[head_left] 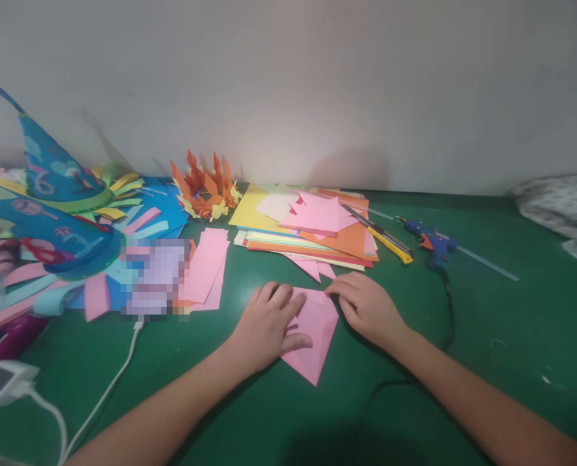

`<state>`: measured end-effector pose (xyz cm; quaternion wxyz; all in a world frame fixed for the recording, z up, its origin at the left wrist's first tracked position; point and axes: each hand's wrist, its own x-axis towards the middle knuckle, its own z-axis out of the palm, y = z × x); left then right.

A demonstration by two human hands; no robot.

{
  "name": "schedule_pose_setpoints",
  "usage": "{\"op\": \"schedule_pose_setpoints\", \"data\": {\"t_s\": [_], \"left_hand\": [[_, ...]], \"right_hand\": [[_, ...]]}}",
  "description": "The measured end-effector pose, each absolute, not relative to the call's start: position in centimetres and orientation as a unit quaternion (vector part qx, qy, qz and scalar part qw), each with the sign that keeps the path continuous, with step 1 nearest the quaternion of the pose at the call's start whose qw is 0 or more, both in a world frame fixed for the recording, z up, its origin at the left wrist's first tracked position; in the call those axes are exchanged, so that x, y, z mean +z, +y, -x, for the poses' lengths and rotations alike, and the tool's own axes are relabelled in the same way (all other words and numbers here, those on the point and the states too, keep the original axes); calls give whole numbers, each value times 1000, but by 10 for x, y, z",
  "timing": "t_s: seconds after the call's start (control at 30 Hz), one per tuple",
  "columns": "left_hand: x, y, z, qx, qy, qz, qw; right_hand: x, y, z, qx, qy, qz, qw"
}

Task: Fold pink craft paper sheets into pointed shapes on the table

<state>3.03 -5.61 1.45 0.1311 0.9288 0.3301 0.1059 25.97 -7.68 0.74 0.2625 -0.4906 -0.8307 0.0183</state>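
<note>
A folded sheet of pink paper (312, 362) lies on the green table (210, 414), one pointed corner towards me. My left hand (269, 327) rests on its left side with the fingers spread, holding it against the tabletop. At the upper right corner of the sheet, my right hand (368, 307) has its fingertips pinched together on the paper's edge. The left fingers cover part of the folds. Just beyond both hands are pink paper scraps (312, 266) at the foot of a paper stack (263, 249).
A yellow utility knife (390, 244) leans by the stack, left of a blue glue gun (436, 249) whose cord runs nearer me. Pink strips (203, 275), an orange paper crown (208, 194) and blue cone hats (57, 162) stand left. A white cable (123, 372) crosses the left front.
</note>
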Motion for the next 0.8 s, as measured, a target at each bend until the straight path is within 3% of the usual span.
{"op": "schedule_pose_setpoints", "data": {"t_s": [0.4,0.8], "left_hand": [[10,-58,-29,112,353,-921,120],[9,-58,-30,114,344,-925,117]], "right_hand": [[7,-78,-250,126,-802,535,235],[6,-77,-248,121,-775,577,226]]}}
